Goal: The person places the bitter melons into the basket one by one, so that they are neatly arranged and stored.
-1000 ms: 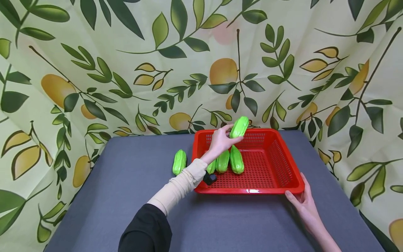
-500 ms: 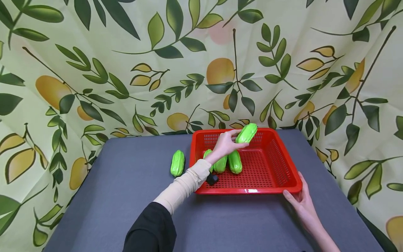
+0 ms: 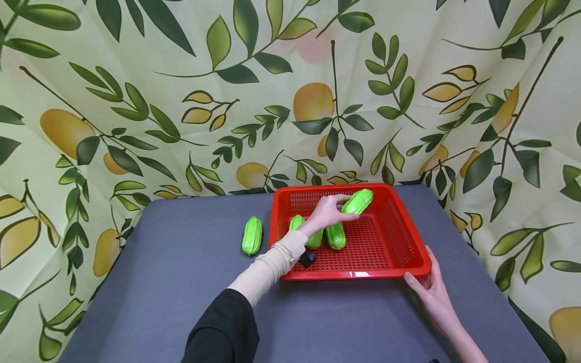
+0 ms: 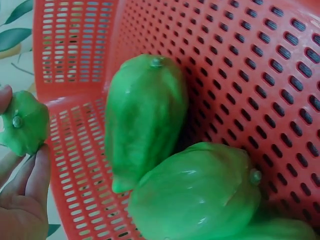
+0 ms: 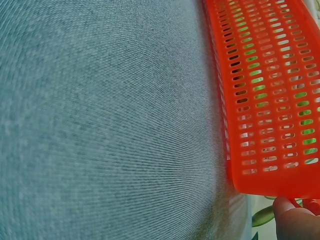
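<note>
My left hand (image 3: 327, 213) holds a ribbed green papaya (image 3: 357, 202) between thumb and fingers, above the back part of a red plastic basket (image 3: 379, 247). In the left wrist view the held papaya shows its stem end. Several more papayas lie along the basket's left side, such as one papaya (image 3: 336, 236) below the hand; my wrist partly hides the others. Outside, left of the basket, one papaya (image 3: 251, 236) lies on the table. My right hand (image 3: 433, 292) grips the basket's front right corner, thumb at the rim; its other fingers are partly hidden.
The basket stands on a grey cloth-covered table (image 3: 195, 262), near its back edge. Behind and beside the table hangs a curtain (image 3: 272, 131) printed with leaves and fruit. A small black device (image 3: 307, 259) sits at my left wrist.
My left hand has moved the held papaya to the right and lower over the basket, and the papaya has tilted from near upright to slanting. The right hand keeps its grip on the corner.
</note>
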`<action>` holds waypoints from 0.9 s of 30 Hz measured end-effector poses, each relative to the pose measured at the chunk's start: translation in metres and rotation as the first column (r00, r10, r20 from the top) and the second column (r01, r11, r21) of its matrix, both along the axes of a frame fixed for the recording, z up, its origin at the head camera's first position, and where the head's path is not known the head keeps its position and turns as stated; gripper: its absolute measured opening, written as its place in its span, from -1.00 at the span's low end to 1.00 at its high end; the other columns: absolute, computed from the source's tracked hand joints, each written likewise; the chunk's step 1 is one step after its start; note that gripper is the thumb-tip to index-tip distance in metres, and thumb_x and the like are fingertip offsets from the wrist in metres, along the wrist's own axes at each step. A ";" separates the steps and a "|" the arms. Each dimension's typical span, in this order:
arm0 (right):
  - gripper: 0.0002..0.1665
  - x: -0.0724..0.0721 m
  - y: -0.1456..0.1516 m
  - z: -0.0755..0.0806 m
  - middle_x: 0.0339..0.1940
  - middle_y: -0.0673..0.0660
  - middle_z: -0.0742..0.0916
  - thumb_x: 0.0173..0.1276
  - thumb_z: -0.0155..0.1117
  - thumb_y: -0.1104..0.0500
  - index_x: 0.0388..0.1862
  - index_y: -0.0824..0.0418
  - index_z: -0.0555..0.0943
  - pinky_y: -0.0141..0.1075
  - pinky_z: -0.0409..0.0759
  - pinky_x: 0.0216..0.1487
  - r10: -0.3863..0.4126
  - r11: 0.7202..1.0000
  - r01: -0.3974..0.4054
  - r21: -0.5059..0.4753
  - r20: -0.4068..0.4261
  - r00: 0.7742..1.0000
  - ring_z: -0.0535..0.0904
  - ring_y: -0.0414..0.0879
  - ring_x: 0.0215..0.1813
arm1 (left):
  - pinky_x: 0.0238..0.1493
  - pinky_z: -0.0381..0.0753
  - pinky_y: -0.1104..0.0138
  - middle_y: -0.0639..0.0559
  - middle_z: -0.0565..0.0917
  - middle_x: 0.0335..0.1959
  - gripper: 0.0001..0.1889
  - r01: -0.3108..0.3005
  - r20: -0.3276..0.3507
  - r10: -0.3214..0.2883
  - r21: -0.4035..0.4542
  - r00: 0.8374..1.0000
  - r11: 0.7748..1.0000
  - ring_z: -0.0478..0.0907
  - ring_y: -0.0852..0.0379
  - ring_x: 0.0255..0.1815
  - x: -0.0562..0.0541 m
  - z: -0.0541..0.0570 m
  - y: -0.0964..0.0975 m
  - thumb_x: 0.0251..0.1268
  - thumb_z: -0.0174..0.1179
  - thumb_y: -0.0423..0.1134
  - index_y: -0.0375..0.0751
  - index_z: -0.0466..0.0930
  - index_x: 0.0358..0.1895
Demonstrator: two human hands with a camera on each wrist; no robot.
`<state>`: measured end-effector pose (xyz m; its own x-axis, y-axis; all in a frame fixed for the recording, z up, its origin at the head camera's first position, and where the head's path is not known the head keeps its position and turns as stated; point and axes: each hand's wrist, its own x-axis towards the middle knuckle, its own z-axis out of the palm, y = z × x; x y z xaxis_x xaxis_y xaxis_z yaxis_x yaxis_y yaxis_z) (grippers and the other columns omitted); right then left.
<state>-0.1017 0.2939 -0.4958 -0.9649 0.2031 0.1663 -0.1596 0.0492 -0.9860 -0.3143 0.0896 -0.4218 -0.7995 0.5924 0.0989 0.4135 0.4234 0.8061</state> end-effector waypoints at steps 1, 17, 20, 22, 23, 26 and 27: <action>0.01 0.000 0.000 0.000 0.45 0.09 0.11 0.36 0.10 0.38 0.55 0.02 -0.27 -0.80 0.30 0.08 -0.001 1.000 0.001 0.004 0.006 1.000 0.27 -0.61 0.21 | -0.12 0.59 0.56 -0.10 0.63 0.12 -0.35 0.003 -0.003 -0.003 -0.014 1.000 1.000 0.64 0.10 0.06 0.000 -0.001 0.000 0.01 0.43 -0.14 -0.19 0.48 0.24; 0.02 -0.002 0.001 0.001 0.46 0.14 0.07 0.36 0.10 0.36 0.55 -0.02 -0.27 -0.81 0.29 0.08 -0.002 1.000 0.002 0.020 0.033 0.999 0.25 -0.60 0.21 | -0.11 0.51 0.54 0.05 0.67 0.05 -0.41 0.037 -0.107 -0.071 -0.289 0.992 0.957 0.58 0.21 -0.05 0.001 -0.016 0.002 0.04 0.39 -0.01 -0.13 0.55 0.18; 0.02 -0.002 0.001 0.001 0.47 0.16 0.05 0.36 0.11 0.37 0.55 -0.03 -0.27 -0.81 0.28 0.08 -0.001 1.000 0.000 0.025 0.034 0.999 0.24 -0.60 0.21 | -0.11 0.50 0.52 0.05 0.67 0.04 -0.41 0.029 -0.117 -0.069 -0.313 0.991 0.949 0.56 0.19 -0.07 0.002 -0.017 0.002 0.04 0.39 0.00 -0.13 0.56 0.17; 0.03 -0.001 0.001 0.000 0.47 0.17 0.05 0.36 0.11 0.37 0.55 -0.04 -0.27 -0.81 0.28 0.08 0.000 1.000 -0.001 0.024 0.035 0.999 0.24 -0.60 0.21 | -0.11 0.51 0.51 0.04 0.67 0.04 -0.41 0.022 -0.118 -0.063 -0.322 0.991 0.947 0.56 0.17 -0.07 0.002 -0.017 0.003 0.04 0.39 -0.01 -0.15 0.56 0.17; 0.03 -0.001 0.001 0.000 0.48 0.17 0.05 0.36 0.10 0.37 0.55 -0.04 -0.27 -0.81 0.28 0.08 0.001 1.000 -0.001 0.024 0.034 0.999 0.24 -0.60 0.21 | -0.11 0.51 0.50 0.04 0.67 0.05 -0.41 0.017 -0.118 -0.059 -0.325 0.991 0.946 0.57 0.16 -0.07 0.002 -0.017 0.003 0.04 0.39 -0.01 -0.15 0.56 0.17; 0.02 -0.001 0.001 0.000 0.47 0.16 0.05 0.36 0.10 0.38 0.55 -0.04 -0.27 -0.81 0.28 0.09 0.002 1.000 -0.002 0.019 0.031 1.000 0.24 -0.59 0.22 | -0.10 0.52 0.50 0.03 0.66 0.06 -0.40 -0.003 -0.128 -0.044 -0.343 0.991 0.939 0.57 0.16 -0.06 0.003 -0.017 0.004 0.03 0.39 0.00 -0.17 0.55 0.17; 0.02 0.000 0.001 0.000 0.47 0.17 0.05 0.36 0.10 0.38 0.55 -0.04 -0.27 -0.81 0.28 0.09 0.002 1.000 -0.003 0.017 0.031 1.000 0.24 -0.60 0.22 | -0.10 0.52 0.50 0.02 0.67 0.05 -0.40 -0.008 -0.132 -0.041 -0.347 0.990 0.938 0.57 0.16 -0.07 0.004 -0.017 0.004 0.03 0.39 0.00 -0.17 0.56 0.17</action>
